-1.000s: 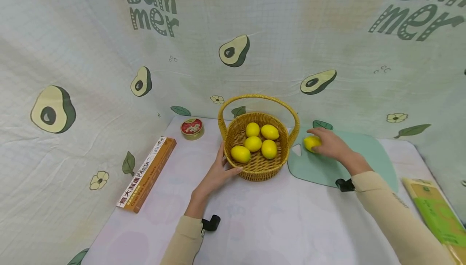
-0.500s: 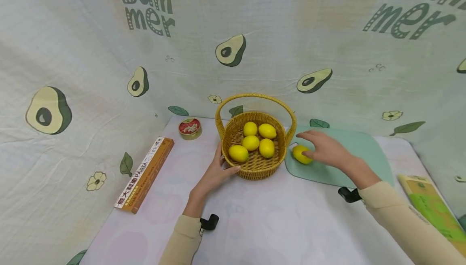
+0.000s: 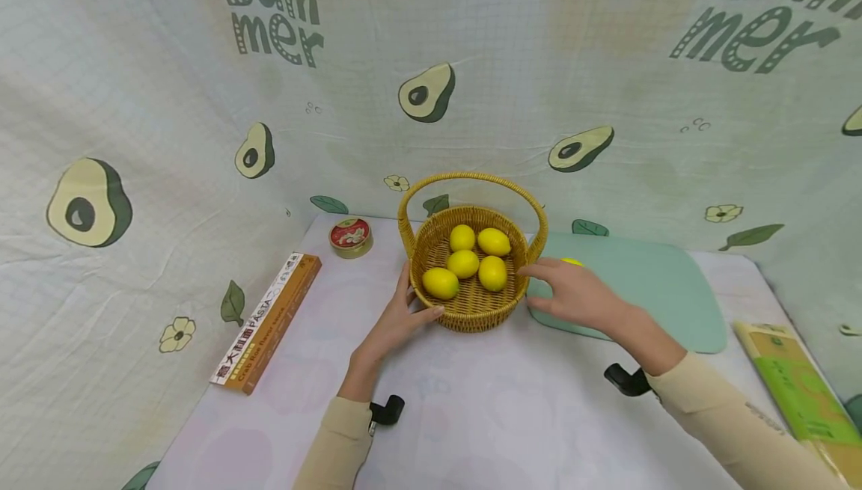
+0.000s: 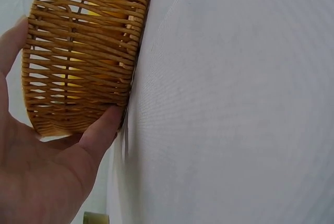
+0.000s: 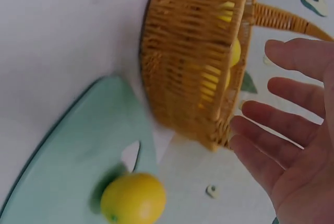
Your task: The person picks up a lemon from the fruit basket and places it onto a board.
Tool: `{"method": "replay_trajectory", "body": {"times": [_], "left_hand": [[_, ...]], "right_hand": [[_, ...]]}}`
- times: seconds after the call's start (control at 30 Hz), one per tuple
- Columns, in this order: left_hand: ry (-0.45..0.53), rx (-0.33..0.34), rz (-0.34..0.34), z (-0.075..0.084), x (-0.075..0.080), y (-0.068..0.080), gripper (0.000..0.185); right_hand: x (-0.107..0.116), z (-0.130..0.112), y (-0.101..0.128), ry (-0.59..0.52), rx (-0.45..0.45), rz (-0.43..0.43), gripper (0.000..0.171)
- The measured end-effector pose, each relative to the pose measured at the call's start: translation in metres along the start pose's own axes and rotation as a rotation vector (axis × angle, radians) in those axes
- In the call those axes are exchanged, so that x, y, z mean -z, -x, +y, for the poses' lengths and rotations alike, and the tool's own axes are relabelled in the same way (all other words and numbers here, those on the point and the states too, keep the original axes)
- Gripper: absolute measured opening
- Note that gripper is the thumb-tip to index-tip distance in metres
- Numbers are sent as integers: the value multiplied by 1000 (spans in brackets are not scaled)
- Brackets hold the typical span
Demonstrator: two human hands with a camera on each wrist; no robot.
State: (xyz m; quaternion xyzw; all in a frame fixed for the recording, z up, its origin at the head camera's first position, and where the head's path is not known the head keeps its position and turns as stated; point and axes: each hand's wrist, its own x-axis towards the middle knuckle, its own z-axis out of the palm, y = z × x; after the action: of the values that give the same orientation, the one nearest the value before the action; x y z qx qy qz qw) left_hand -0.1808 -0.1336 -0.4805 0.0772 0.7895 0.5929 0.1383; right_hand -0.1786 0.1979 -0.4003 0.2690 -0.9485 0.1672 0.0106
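A wicker basket [image 3: 471, 321] with an arched handle stands mid-table, holding several yellow lemons [image 3: 462, 264]. My left hand [image 3: 397, 319] grips its front left side, the thumb [image 4: 102, 130] low on the woven wall and a finger up near the rim. Beside the basket's right rim, my right hand [image 3: 572, 297] has its fingers extended and apart, with nothing in them. One more lemon [image 5: 133, 199] lies on the pale green cutting board [image 3: 653, 295], near the board's hole. In the head view the right hand covers most of that lemon.
A round red-topped tin [image 3: 351, 237] stands at the back left. In front of it lies a long pasta box [image 3: 268, 325]. A green and yellow packet [image 3: 801, 385] lies at the right edge. A printed cloth [image 3: 364, 123] hangs behind the table.
My right hand has let go of the lemon on the board, which moved left toward the basket, and has then shifted left to the basket's rim. The left hand stays on the basket.
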Motion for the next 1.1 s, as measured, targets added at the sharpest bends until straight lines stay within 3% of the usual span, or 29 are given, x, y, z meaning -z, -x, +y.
{"method": "replay_trajectory", "body": {"times": [0.1,0.23,0.47,0.6,0.8,1.1], "left_hand": [[-1,-5,-13,9,1,5,114],[5,-6,-10,10,2,6,113],[-19,-49,51,-23,-1,-11,112],[-24,-52,50,-24,-1,-12,115],[-10,-62,46,-23,-1,-12,116],[15,-38,29,-10,-1,-6,113]], "right_hand": [[-5,-9,-7,-32,11,5,49],[-12,-19,-21,-80,18,11,53],[-31,-31,-50,-118,-123,-20,59],[-38,-36,-62,-92,-195,-25,59],[-50,-34,-74,-1,-229,-38,53],[-65,-27,-86,-45,-292,20,43]]}}
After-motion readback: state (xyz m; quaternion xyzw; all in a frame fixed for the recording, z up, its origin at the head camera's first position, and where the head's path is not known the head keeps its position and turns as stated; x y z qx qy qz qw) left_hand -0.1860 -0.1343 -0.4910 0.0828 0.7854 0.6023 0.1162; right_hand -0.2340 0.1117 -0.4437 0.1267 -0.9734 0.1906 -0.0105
